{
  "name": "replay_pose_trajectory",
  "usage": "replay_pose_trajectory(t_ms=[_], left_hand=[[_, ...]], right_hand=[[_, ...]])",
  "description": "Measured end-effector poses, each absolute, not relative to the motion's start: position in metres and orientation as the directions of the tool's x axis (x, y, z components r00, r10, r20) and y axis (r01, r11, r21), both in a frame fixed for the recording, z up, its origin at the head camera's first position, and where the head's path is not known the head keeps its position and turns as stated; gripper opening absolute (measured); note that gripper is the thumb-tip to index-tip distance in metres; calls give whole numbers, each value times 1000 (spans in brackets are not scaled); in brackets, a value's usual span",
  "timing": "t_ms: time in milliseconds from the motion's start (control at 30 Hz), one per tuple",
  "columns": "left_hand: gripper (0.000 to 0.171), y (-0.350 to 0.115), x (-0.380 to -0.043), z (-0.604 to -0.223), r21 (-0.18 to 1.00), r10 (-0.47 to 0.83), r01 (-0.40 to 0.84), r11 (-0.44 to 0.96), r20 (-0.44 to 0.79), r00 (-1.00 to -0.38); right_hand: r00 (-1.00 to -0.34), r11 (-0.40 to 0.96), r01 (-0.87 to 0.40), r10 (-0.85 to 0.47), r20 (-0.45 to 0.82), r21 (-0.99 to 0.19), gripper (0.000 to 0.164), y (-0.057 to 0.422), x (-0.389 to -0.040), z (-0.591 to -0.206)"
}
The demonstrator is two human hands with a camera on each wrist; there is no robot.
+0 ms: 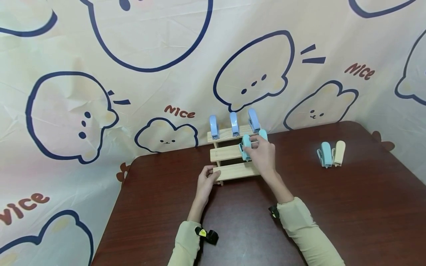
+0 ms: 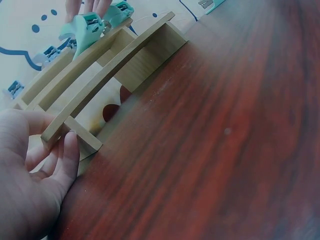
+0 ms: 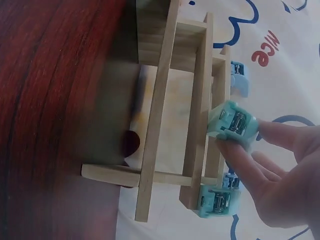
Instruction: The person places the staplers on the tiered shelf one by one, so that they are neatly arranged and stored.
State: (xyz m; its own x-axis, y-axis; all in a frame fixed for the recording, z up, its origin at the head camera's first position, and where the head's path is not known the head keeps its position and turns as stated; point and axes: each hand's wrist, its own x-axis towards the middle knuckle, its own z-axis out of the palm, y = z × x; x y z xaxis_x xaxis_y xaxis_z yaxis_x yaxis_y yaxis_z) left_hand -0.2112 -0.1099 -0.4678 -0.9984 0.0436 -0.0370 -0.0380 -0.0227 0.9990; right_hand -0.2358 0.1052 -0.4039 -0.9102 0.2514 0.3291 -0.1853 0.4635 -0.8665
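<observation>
A stepped wooden rack with three shelves stands at the back of the table. At its lowest shelf's left end, my left hand grips the board, thumb on top. My right hand pinches a teal mini stapler upright at the middle shelf; whether its base rests on the wood, I cannot tell. Another teal stapler stands at that shelf's right end, mostly behind my hand in the head view. Along the top shelf are three blue staplers: a left one, a middle one and a right one.
On the table's right side, a teal stapler and a cream stapler stand side by side. A printed cloth hangs behind the brown table, close to the rack's back.
</observation>
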Motion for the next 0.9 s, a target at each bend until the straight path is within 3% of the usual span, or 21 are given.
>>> replay_pose_trajectory(t_ms=[200, 433, 900], left_hand=[[27, -110, -211, -466, 999, 41, -32, -20, -31, -999], [32, -110, -210, -468, 999, 47, -34, -13, -33, -998], [29, -109, -211, -469, 999, 42, -25, -25, -24, -999]], right_hand=[[-908, 481, -198, 238, 345, -854, 37, 102, -237, -408], [-912, 543, -202, 200, 359, -815, 28, 98, -237, -409], [-920, 478, -202, 206, 333, -855, 23, 97, -239, -410]])
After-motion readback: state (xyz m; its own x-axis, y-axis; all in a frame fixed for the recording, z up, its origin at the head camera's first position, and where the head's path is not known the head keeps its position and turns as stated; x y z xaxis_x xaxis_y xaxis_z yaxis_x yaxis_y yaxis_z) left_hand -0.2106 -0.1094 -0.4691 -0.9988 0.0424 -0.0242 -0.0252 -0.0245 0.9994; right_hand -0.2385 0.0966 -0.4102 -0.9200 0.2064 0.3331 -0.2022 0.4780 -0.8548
